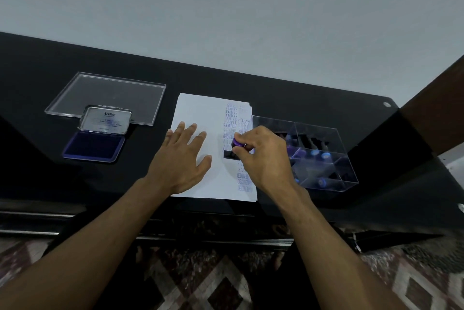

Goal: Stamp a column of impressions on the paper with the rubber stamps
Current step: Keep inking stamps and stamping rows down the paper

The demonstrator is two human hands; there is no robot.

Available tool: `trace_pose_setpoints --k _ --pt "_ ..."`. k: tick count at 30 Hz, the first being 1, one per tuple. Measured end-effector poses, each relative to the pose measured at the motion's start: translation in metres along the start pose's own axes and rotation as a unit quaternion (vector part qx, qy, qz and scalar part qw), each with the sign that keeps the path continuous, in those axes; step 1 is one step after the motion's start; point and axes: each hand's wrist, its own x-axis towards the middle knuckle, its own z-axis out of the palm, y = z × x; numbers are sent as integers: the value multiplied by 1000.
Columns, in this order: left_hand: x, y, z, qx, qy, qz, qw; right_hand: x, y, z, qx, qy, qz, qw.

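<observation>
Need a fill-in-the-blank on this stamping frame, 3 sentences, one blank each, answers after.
1. The left hand lies flat on the ____ to steady it.
2. The right hand grips a rubber stamp with a ____ knob.
3. The ink pad, left of the paper, has its lid ____.

Missing words: paper; purple; open

Clear acrylic lid (105,95) (flat), black table (301,94), patterned carpet (226,289)
</observation>
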Motion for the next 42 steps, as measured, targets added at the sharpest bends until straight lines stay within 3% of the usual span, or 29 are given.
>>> trace_pose_setpoints --k 42 --pt "-2 -5 10 24 -1 5 1000 10 13 29 -49 -25 -44 998"
